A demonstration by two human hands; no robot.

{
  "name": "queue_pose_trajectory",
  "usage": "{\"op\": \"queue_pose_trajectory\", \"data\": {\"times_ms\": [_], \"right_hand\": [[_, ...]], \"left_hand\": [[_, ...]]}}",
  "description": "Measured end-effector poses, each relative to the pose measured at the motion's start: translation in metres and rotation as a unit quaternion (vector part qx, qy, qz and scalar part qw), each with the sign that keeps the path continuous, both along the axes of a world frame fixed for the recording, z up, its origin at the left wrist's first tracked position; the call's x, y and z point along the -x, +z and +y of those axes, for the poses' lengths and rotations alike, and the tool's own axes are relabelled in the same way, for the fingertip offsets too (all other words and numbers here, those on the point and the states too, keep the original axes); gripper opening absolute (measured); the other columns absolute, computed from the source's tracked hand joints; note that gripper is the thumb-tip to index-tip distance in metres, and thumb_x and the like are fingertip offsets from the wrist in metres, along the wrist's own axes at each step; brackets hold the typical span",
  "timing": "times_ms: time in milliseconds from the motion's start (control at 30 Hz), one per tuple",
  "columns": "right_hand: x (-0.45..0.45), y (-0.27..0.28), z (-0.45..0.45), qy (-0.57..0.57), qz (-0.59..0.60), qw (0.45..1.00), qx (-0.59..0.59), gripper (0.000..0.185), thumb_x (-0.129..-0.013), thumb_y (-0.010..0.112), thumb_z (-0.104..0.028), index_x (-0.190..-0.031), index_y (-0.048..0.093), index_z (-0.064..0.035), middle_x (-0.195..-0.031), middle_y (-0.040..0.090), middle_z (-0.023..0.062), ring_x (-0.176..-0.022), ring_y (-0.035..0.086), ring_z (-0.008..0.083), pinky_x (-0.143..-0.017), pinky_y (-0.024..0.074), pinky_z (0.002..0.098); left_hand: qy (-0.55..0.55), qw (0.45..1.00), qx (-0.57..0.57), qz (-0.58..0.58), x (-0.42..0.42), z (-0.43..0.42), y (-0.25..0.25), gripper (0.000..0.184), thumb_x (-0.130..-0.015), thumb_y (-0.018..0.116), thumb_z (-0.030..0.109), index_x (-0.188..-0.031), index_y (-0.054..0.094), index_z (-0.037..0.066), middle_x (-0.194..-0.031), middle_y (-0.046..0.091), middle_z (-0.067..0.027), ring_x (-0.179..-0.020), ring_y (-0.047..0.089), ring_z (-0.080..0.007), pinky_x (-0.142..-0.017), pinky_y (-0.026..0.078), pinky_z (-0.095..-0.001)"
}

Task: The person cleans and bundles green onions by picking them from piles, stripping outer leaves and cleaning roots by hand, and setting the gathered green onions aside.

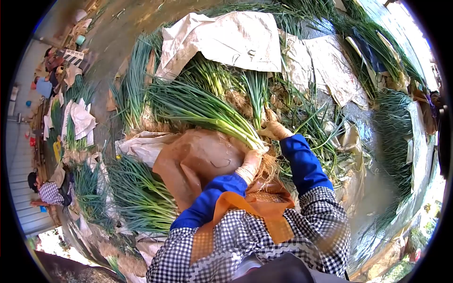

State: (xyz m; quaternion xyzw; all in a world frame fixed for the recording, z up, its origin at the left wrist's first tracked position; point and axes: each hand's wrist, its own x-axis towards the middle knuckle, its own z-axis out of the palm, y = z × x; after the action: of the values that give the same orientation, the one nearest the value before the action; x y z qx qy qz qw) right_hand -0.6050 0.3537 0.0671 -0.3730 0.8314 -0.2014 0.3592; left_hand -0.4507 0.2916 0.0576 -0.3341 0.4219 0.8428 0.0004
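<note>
My left hand (252, 162) is closed round the white lower stems of a large bunch of green onions (207, 111). The long leaves stretch away to the upper left, and the pale stringy roots (269, 167) hang out beside my wrist. Just to the right, my right hand (276, 130) is closed close to the stem end of this bunch, its fingers pointing left; what lies in them is hidden. A smaller upright bunch of green onions (256, 92) stands directly beyond it. Brown sheeting (198, 153) covers my lap under the held bunch.
A whitish sack (226, 40) lies over more green onions ahead. Loose leaves (311, 127) are strewn at the right. Another heap of green onions (141, 193) sits at the left. Farther left, a person in a checked top (51, 193) is beside more bunches.
</note>
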Motion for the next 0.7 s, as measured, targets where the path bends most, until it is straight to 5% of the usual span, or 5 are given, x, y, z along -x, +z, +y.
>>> {"op": "queue_pose_trajectory", "data": {"times_ms": [200,400,467,567,700], "right_hand": [[-0.013,0.032,0.03,-0.366,-0.274,0.85,0.261,0.024,-0.082,0.059,-0.025,-0.071,0.054,-0.0042,-0.062,0.052,0.0,-0.053,0.044,0.0075,-0.051,0.0362,0.0221],[-0.04,0.074,0.027,-0.065,-0.02,0.997,-0.041,0.05,-0.081,0.055,-0.045,-0.102,0.06,0.0006,-0.089,0.063,0.0163,-0.085,0.059,0.0243,-0.073,0.0458,0.0357],[-0.041,0.067,0.034,-0.16,-0.146,0.976,-0.007,0.04,-0.084,0.053,-0.036,-0.095,0.061,0.0011,-0.087,0.064,0.0173,-0.081,0.06,0.0295,-0.072,0.0456,0.0389],[-0.061,0.038,0.042,-0.308,-0.008,0.949,0.067,0.026,-0.085,0.053,-0.024,-0.094,0.059,-0.0005,-0.072,0.06,0.0105,-0.066,0.055,0.0187,-0.063,0.0457,0.0319],[-0.082,0.0,0.043,-0.336,0.155,0.887,0.277,0.022,-0.088,0.053,-0.019,-0.1,0.055,-0.0012,-0.086,0.058,0.0083,-0.076,0.051,0.0142,-0.067,0.0438,0.0281]], "left_hand": [[0.055,0.981,-0.171,0.079,0.002,0.001,-0.01,0.024,-0.075,0.063,0.002,-0.099,0.058,0.004,-0.089,0.058,-0.0021,-0.081,0.055,-0.0137,-0.07,0.047,-0.0268],[0.012,0.998,-0.038,0.056,-0.02,0.017,0.012,0.024,-0.074,0.061,0.0,-0.098,0.057,0.001,-0.092,0.057,-0.0041,-0.087,0.054,-0.0141,-0.08,0.043,-0.0247],[0.036,0.992,-0.106,0.055,-0.031,0.022,0.052,0.027,-0.076,0.063,0.01,-0.101,0.06,0.0,-0.1,0.059,-0.0072,-0.089,0.052,-0.0165,-0.084,0.04,-0.0275],[-0.083,0.988,-0.005,0.129,-0.03,0.016,0.036,0.027,-0.078,0.062,0.011,-0.103,0.059,0.001,-0.1,0.058,-0.0059,-0.088,0.052,-0.0165,-0.084,0.041,-0.0274],[-0.006,0.976,-0.212,0.044,-0.017,0.019,0.041,0.023,-0.078,0.06,0.005,-0.101,0.058,0.002,-0.092,0.058,-0.0038,-0.082,0.054,-0.0152,-0.073,0.045,-0.0263]]}}
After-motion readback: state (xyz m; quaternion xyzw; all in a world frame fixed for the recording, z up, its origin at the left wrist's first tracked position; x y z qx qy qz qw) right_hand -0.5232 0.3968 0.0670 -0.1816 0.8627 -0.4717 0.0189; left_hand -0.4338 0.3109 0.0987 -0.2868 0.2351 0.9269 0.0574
